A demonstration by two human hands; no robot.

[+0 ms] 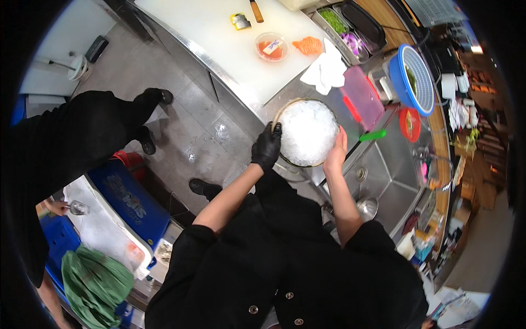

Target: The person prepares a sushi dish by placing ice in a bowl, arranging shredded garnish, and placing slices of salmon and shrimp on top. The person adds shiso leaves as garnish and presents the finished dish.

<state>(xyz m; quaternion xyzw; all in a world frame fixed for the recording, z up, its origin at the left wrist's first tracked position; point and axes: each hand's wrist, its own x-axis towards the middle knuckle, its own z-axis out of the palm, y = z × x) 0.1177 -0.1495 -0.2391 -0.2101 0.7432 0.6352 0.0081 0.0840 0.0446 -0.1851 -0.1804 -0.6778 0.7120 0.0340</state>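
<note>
Between my two hands is a round bowl [275,120] with a pale woven-looking rim, filled with crushed ice [308,131]. My left hand [267,148], in a black glove, grips its left side. Bare, my right hand [337,151] holds the opposite side. The bowl is in front of my torso, close to the counter's steel edge. Beyond it on a white cutting board [230,45] are sliced orange fish [307,45], likely salmon, and a round clear plastic tub [273,47] with orange-red contents. A crumpled white cloth [325,70] lies at the board's corner.
A wooden-handled knife [257,11] lies on the board. To the right are a red-clipped plastic container [361,98], a blue basin with a strainer [415,80], a green handle [372,135] and a steel sink [394,164]. At left, a co-worker's hand [58,207] holds a scoop over an ice-filled cooler [119,209].
</note>
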